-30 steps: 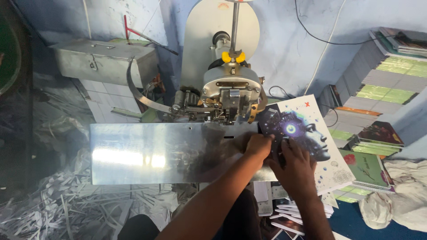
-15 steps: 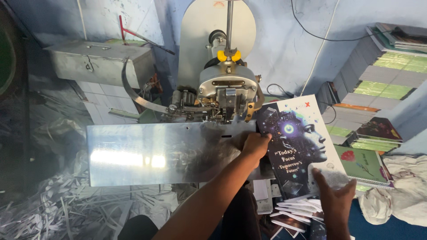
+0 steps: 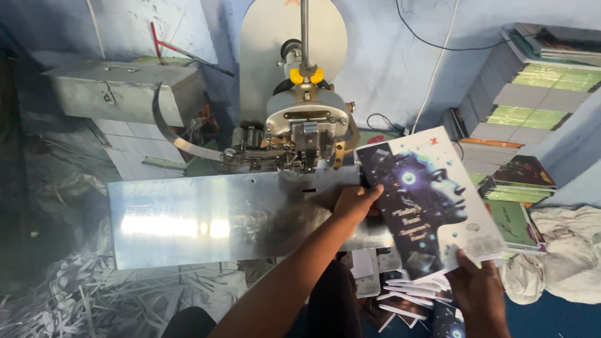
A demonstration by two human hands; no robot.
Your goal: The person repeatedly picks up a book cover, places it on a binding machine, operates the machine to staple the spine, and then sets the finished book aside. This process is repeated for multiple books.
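**Room around the metal plate**

Left of the stitching head [image 3: 305,134], the metal plate [image 3: 206,219] lies bare and open. Right of it, the booklet [image 3: 432,200] blocks passage; stacked booklets [image 3: 407,294] crowd below the plate's right end.

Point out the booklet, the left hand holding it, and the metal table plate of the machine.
booklet [image 3: 432,200], head view, on the dark printed cover.
left hand [image 3: 354,204], head view, on the back of the hand at the booklet's left edge.
metal table plate [image 3: 188,225], head view, on its bare shiny surface.

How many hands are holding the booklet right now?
2: the left hand grips the booklet at its left edge by the machine, the right hand holds its bottom corner.
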